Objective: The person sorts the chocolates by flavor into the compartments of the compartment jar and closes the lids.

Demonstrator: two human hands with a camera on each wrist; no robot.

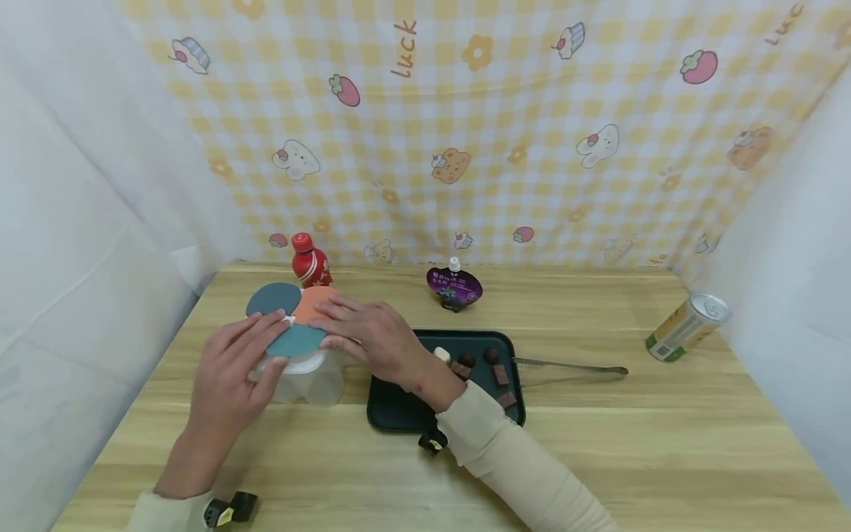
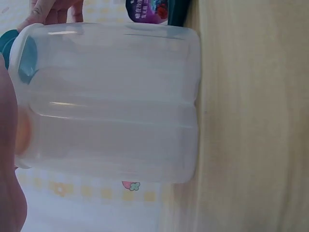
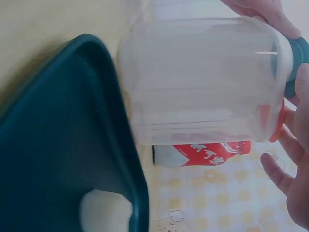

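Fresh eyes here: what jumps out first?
First, the blue, orange and teal lids atop the clear container on the left of the table, the left hand and right hand resting on them. Next, the red bottle behind the container and the purple pouch near the patterned curtain. Then the dark tray right of the container.
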